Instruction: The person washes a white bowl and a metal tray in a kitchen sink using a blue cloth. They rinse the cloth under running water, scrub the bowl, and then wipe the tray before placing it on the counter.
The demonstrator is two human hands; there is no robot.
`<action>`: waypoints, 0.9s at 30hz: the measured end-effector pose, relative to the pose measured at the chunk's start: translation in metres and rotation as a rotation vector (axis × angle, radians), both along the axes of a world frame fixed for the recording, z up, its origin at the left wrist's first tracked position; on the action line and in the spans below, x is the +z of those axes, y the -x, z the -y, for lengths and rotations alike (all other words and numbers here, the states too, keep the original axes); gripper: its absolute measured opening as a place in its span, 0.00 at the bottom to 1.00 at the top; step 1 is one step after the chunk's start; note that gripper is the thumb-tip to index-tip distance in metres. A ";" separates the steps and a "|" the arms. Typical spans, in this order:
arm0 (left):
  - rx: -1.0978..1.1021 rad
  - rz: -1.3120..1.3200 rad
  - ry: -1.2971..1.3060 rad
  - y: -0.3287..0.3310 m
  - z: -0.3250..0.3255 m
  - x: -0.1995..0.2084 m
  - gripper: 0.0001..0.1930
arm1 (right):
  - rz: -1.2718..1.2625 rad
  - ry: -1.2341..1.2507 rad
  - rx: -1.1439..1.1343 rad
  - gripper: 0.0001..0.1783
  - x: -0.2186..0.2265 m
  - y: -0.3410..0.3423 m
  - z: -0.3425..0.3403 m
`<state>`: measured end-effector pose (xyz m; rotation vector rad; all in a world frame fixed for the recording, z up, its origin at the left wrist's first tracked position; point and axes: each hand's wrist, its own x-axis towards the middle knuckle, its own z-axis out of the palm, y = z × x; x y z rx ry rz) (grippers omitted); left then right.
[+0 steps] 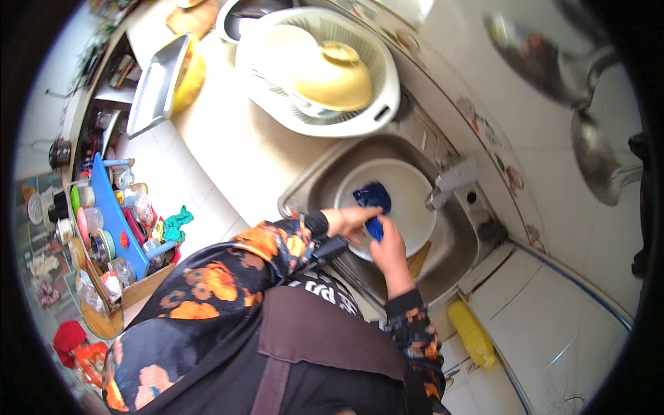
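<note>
Blue cloth: the dark blue cloth (373, 196), crumpled, lies partly spread inside the white basin (417, 200), its near end bunched between the hands.
Basin: sits within the metal sink (453, 257), beside the tap (453, 184); probably put there so water and drips stay contained.
Right hand: the right hand (391, 250) is closed on the cloth's near end, thumb side up, likely to anchor it.
Left hand: the left hand (349, 221) reaches across with fingers extended, tips touching the cloth; whether they grip cannot be told.
Arms: left forearm comes in from the left, right from below; hands meet over the basin's near side.
Counter: white basket (315, 128) beyond the sink holds a yellow bowl (339, 83), presumably parked clear of the work.
</note>
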<state>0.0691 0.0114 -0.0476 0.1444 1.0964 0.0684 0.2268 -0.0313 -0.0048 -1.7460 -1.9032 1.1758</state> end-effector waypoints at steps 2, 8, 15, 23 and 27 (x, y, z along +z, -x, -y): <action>0.073 -0.041 -0.056 -0.009 -0.004 -0.008 0.22 | -0.112 -0.059 0.176 0.23 0.047 0.002 -0.003; -0.374 -0.367 -0.320 0.005 -0.024 0.057 0.15 | -0.249 -0.074 0.143 0.24 0.074 -0.016 -0.016; -0.107 0.136 -0.448 0.008 -0.013 0.099 0.35 | -0.279 -0.138 0.112 0.32 0.044 -0.032 -0.023; -0.439 0.033 -0.994 0.012 -0.009 0.113 0.31 | -0.152 0.064 -0.078 0.19 0.061 -0.035 -0.024; -0.972 -0.238 -1.284 0.012 -0.017 0.127 0.22 | -0.197 0.182 -0.053 0.22 0.087 -0.015 -0.026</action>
